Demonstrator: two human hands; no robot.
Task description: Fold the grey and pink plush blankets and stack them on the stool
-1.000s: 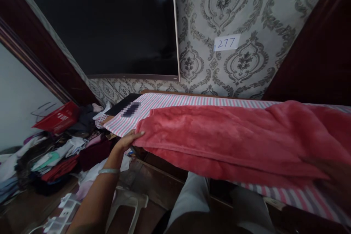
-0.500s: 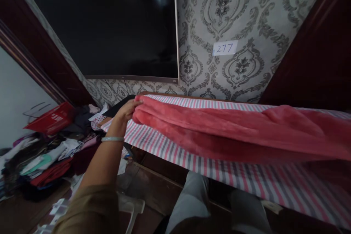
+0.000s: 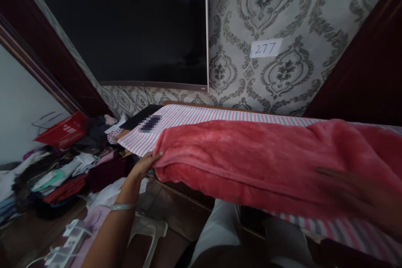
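A pinkish-red plush blanket [image 3: 251, 146], folded into a long strip, lies across a pink, grey and white striped cloth [image 3: 188, 113]. Its near edge hangs over the front of the table. My left hand [image 3: 146, 166] pinches the blanket's left near corner between thumb and fingers. On the right, my right hand [image 3: 354, 194] is over the near part of the blanket, fingers stretched out and blurred by motion. Whether it presses on the fabric I cannot tell.
A dark pixelated patch [image 3: 150, 123] is on the striped cloth. Piled clothes [image 3: 69, 176] and a red basket [image 3: 64, 130] are at left. A white power strip [image 3: 67, 245] and a pale plastic chair [image 3: 153, 230] stand low. A television [image 3: 125, 29] hangs behind.
My left hand has drawn the blanket's left end toward me and down, spreading it wider over the front edge. My right hand has come into view over the blanket.
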